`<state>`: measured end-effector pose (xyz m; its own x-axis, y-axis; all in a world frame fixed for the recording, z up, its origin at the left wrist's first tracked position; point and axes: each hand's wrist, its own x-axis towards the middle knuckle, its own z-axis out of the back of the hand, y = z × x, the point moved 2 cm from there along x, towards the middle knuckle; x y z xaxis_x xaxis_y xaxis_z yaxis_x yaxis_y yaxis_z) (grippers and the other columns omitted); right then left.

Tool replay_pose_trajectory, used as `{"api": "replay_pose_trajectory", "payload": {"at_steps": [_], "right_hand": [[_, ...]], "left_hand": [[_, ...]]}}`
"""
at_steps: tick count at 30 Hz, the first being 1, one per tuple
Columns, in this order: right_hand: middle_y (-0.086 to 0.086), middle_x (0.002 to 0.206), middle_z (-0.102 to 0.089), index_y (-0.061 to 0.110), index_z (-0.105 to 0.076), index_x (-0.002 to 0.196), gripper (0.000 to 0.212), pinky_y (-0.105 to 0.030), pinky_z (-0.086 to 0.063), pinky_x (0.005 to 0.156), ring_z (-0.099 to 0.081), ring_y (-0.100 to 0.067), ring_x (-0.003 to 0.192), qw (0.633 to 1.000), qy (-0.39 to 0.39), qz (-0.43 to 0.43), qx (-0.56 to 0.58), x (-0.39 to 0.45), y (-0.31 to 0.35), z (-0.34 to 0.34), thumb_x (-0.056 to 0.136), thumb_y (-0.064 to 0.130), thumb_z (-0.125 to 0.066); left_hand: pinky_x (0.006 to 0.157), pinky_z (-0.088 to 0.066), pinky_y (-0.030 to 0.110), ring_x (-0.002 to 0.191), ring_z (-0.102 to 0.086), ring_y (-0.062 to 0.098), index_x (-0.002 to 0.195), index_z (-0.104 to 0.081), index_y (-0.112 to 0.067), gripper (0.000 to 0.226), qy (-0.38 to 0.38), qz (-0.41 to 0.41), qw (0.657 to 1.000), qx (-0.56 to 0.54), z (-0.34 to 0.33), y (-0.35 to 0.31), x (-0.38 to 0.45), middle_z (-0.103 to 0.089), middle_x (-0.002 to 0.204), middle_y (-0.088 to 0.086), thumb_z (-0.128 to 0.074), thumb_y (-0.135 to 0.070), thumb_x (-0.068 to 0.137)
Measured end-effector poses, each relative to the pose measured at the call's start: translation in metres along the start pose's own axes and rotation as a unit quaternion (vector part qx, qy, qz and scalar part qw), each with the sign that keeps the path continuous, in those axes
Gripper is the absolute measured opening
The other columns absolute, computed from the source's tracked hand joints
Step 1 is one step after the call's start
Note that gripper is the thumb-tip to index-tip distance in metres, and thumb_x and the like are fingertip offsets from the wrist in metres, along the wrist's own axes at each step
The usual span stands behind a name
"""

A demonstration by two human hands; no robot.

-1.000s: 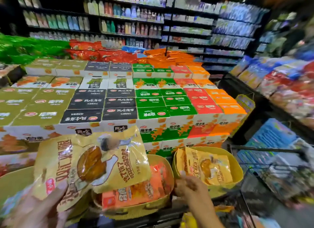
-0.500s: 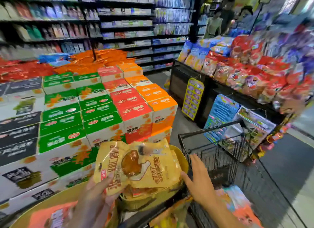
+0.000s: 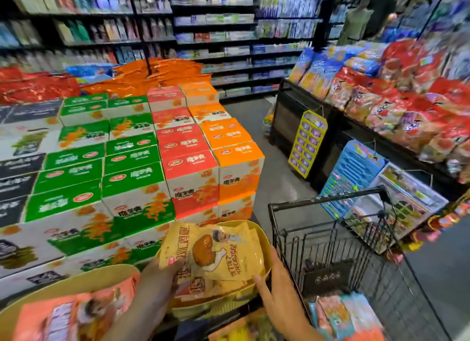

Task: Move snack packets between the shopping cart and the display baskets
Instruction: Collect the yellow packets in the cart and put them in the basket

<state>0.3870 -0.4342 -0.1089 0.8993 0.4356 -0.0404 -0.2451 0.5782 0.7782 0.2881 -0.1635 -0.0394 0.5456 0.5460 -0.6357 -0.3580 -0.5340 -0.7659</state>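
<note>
My left hand (image 3: 157, 284) grips a yellow snack packet (image 3: 216, 251) with a chicken-leg picture by its lower left corner. The packet lies over more yellow packets in the right-hand yellow display basket (image 3: 263, 239). My right hand (image 3: 279, 289) rests with straight fingers on that basket's right rim, its fingertips touching the packet's lower right edge. A second yellow basket (image 3: 76, 281) at the lower left holds orange snack packets (image 3: 63, 315). The black wire shopping cart (image 3: 325, 204) stands just right of my hands, with colourful packets (image 3: 343, 315) lying in its bottom.
Stacked cartons (image 3: 157, 167) in green, red and orange rise behind the baskets. A black display stand (image 3: 300, 106) piled with red and blue bags lines the right side, with hanging cards beside the cart. An aisle of grey floor (image 3: 274, 183) runs between. People stand far back right.
My view has swung right toward the cart. My left hand has lowered the yellow packet into the right basket, and my right hand has come down to the basket's rim.
</note>
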Motion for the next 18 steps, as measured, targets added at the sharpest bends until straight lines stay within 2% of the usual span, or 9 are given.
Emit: {"api": "replay_pose_trajectory", "payload": {"at_steps": [2, 3, 4, 6, 9, 12, 14, 16, 18], "right_hand": [[0.037, 0.16, -0.015, 0.068, 0.011, 0.153, 0.082, -0.044, -0.03, 0.123, -0.023, 0.004, 0.148, 1.0, 0.004, -0.006, 0.013, 0.001, -0.001, 0.0, 0.091, 0.089, -0.037], [0.036, 0.16, -0.017, 0.067, 0.01, 0.154, 0.083, -0.045, -0.031, 0.122, -0.025, 0.003, 0.148, 1.0, 0.005, -0.008, 0.02, 0.001, -0.001, 0.0, 0.091, 0.089, -0.038], [0.038, 0.159, -0.017, 0.067, 0.009, 0.155, 0.083, -0.045, -0.032, 0.122, -0.026, 0.004, 0.147, 1.0, 0.005, -0.006, 0.025, 0.002, -0.002, -0.001, 0.091, 0.089, -0.039], [0.044, 0.154, -0.015, 0.066, 0.008, 0.156, 0.084, -0.044, -0.033, 0.121, -0.027, 0.005, 0.146, 1.0, 0.008, -0.003, 0.028, 0.002, -0.004, -0.001, 0.091, 0.088, -0.04], [0.052, 0.15, -0.008, 0.064, 0.009, 0.156, 0.083, -0.042, -0.033, 0.12, -0.027, 0.006, 0.146, 1.0, 0.011, -0.003, 0.022, 0.002, -0.003, -0.001, 0.092, 0.087, -0.039], [0.052, 0.155, -0.01, 0.062, 0.007, 0.158, 0.082, -0.041, -0.034, 0.119, -0.027, 0.006, 0.147, 1.0, 0.006, 0.004, 0.021, 0.003, 0.0, 0.001, 0.094, 0.085, -0.039], [0.042, 0.161, -0.017, 0.06, 0.007, 0.16, 0.083, -0.045, -0.037, 0.119, -0.03, -0.001, 0.149, 1.0, 0.009, -0.004, 0.014, 0.001, 0.002, 0.002, 0.094, 0.086, -0.036], [0.029, 0.168, -0.019, 0.057, 0.007, 0.161, 0.084, -0.046, -0.035, 0.122, -0.027, -0.004, 0.151, 1.0, 0.012, -0.014, -0.002, -0.002, 0.006, 0.006, 0.093, 0.088, -0.032], [0.023, 0.171, -0.015, 0.052, 0.003, 0.163, 0.086, -0.044, -0.027, 0.127, -0.019, -0.003, 0.155, 1.0, 0.0, -0.025, -0.013, -0.007, 0.01, 0.013, 0.092, 0.09, -0.028]], "left_hand": [[0.061, -0.064, 0.038, 0.076, -0.077, 0.029, 0.104, -0.069, -0.012, 0.011, -0.049, -0.064, 0.985, 0.152, -0.002, -0.004, -0.004, -0.076, 0.093, 0.015, -0.072, -0.008, 0.094], [0.053, -0.061, 0.033, 0.064, -0.076, 0.023, 0.097, -0.069, -0.013, 0.008, -0.065, -0.101, 0.962, 0.244, -0.001, -0.007, -0.005, -0.075, 0.086, 0.012, -0.075, -0.013, 0.092], [0.051, -0.06, 0.033, 0.058, -0.074, 0.021, 0.094, -0.069, -0.014, 0.009, -0.07, -0.129, 0.938, 0.313, 0.001, -0.009, -0.006, -0.075, 0.082, 0.01, -0.077, -0.016, 0.091], [0.055, -0.06, 0.035, 0.058, -0.072, 0.019, 0.089, -0.068, -0.012, 0.017, -0.054, -0.162, 0.896, 0.41, 0.007, -0.013, -0.01, -0.073, 0.078, 0.009, -0.08, -0.023, 0.087], [0.054, -0.047, 0.025, 0.066, -0.066, 0.008, 0.075, -0.068, -0.014, 0.029, -0.042, -0.178, 0.808, 0.559, 0.017, -0.021, -0.02, -0.067, 0.07, -0.004, -0.08, -0.039, 0.083], [0.061, -0.045, 0.025, 0.073, -0.063, 0.004, 0.076, -0.07, -0.02, 0.035, -0.037, -0.179, 0.768, 0.614, 0.023, -0.034, -0.033, -0.066, 0.077, -0.012, -0.07, -0.053, 0.088], [0.068, -0.048, 0.029, 0.078, -0.062, 0.008, 0.082, -0.067, -0.026, 0.033, -0.051, -0.201, 0.746, 0.633, 0.027, -0.048, -0.042, -0.066, 0.082, -0.013, -0.065, -0.057, 0.091], [0.075, -0.05, 0.033, 0.083, -0.062, 0.01, 0.087, -0.063, -0.036, 0.021, -0.059, -0.251, 0.753, 0.606, 0.018, -0.056, -0.06, -0.065, 0.089, -0.016, -0.065, -0.057, 0.091], [0.079, -0.052, 0.036, 0.091, -0.065, 0.012, 0.09, -0.061, -0.046, 0.014, -0.041, -0.318, 0.785, 0.53, 0.001, -0.063, -0.084, -0.063, 0.094, -0.023, -0.065, -0.059, 0.087]]}}
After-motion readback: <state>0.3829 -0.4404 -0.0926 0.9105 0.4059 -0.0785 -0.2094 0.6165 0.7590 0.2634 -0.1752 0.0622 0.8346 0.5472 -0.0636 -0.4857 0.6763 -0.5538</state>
